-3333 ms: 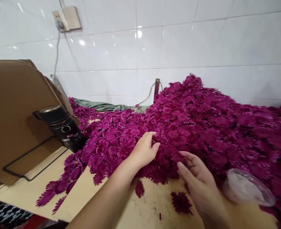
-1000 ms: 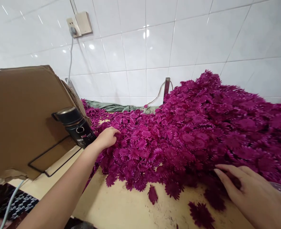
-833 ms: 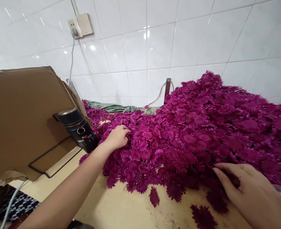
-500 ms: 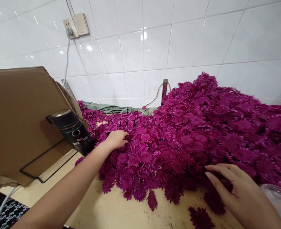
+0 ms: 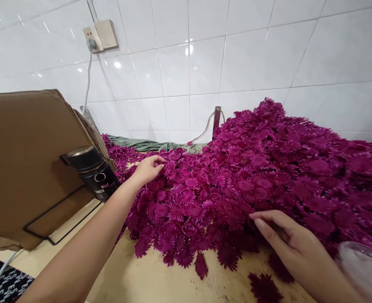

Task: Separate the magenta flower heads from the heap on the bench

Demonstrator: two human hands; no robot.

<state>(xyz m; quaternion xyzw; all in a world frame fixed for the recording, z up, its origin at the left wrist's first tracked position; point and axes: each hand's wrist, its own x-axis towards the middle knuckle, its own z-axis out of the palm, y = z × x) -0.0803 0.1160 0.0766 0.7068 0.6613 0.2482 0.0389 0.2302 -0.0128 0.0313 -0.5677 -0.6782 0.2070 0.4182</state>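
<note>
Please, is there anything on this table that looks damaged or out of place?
Yes, slightly. The cardboard at left has a ragged, torn-looking lower edge. A magenta flower head lies loose in front of the heap. The black bottle appears to lean, but lens distortion may explain that.

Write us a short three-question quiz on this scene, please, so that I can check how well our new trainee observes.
1. Multiple choice: which things are nearest the left hand?
A) the magenta flowers
B) the wall socket
C) the pale cord

2. True or false: the black bottle is beside the right hand.

3. Fill in the blank: the clear tub is nearer the ____ hand.

Key:
1. A; the fingers are in among them.
2. False; it is on the far side of the left forearm, at the left of the picture.
3. right
</note>
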